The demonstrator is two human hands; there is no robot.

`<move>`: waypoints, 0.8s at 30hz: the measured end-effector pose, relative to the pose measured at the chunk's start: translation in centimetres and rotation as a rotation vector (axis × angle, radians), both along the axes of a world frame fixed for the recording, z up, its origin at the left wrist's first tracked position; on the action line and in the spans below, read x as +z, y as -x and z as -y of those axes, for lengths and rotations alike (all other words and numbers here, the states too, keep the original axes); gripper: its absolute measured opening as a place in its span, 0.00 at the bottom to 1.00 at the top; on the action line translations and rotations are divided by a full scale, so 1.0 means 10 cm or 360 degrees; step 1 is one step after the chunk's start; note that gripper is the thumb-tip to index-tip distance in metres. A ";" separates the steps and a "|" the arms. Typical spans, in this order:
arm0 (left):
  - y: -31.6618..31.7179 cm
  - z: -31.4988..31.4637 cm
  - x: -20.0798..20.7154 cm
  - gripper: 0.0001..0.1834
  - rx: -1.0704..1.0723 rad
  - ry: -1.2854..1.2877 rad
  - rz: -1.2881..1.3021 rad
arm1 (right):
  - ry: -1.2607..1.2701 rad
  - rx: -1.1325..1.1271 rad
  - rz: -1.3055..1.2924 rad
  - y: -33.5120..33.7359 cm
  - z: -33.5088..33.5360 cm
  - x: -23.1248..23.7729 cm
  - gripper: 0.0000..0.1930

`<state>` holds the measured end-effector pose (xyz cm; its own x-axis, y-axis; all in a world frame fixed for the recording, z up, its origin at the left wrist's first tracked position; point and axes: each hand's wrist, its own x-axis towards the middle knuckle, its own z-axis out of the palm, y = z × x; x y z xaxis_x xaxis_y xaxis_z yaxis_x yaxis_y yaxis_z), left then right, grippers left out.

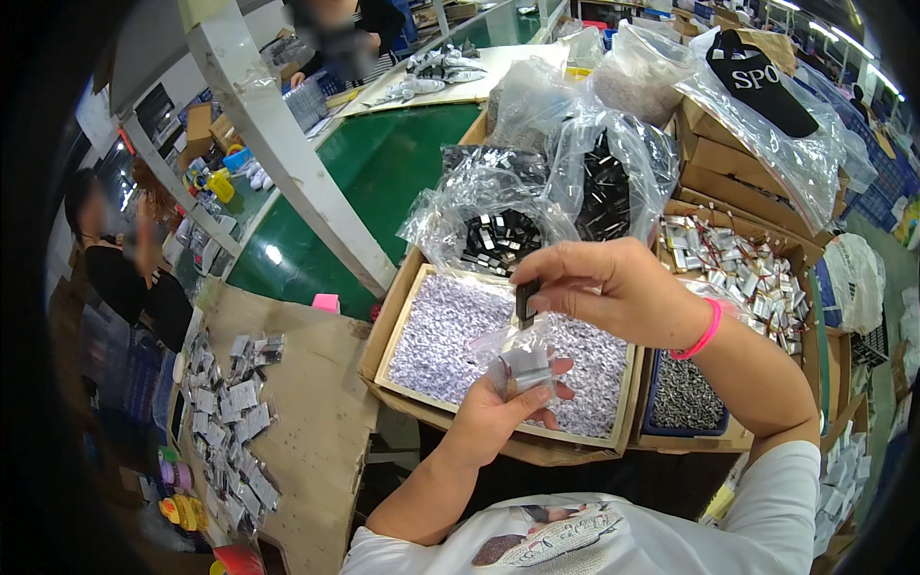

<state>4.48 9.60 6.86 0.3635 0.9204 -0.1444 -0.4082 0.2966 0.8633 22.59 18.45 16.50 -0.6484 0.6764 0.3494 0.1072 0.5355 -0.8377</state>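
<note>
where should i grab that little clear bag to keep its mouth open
Grip the small clear bag low on its body from underneath, as the left hand does. Its mouth points up toward the small black part pinched in the right hand, so the top stays free.

White printed t-shirt [575, 541]; pink wristband [707, 331] on right wrist.

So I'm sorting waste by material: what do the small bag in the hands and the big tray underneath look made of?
Small bag: thin clear plastic film, glossy and crinkled, contents showing through. Tray: apparently brown corrugated cardboard, matte, with folded walls.
</note>
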 end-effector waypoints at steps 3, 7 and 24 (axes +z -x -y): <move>-0.09 0.06 0.05 0.24 -0.0072 -0.0027 -0.0074 | -0.0202 -0.0029 -0.0015 -0.04 0.11 0.01 0.12; -0.16 0.12 0.09 0.23 -0.0110 -0.0030 -0.0203 | -0.0244 -0.0073 0.0121 -0.14 0.20 0.04 0.11; -0.18 0.12 -0.01 0.18 -0.0201 -0.0066 -0.0092 | -0.0834 0.0254 0.0439 -0.24 0.20 0.04 0.06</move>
<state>6.24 8.42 6.72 0.4688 0.8735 -0.1311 -0.3193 0.3060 0.8969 24.99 16.45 16.85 -0.8415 0.3470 0.4141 0.1673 0.8961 -0.4110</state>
